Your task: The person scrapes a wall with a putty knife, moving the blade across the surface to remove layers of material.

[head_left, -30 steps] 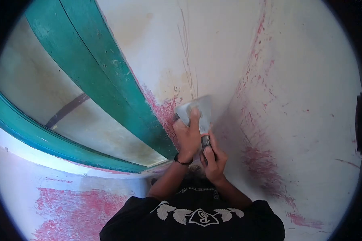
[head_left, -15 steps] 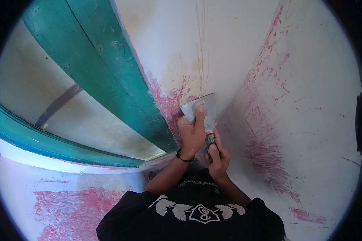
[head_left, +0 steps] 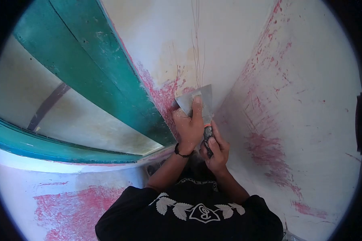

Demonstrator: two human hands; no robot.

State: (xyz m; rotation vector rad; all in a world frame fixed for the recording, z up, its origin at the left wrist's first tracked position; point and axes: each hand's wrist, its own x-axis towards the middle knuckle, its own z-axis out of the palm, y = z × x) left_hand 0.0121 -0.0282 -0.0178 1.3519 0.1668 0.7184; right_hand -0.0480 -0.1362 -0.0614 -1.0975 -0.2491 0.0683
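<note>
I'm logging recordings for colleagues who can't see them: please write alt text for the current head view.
A person's right hand grips the dark handle of a metal scraper while the left hand lays its thumb on the blade. Beyond them is a pale wall with red patches, with a green frame at left.
</note>
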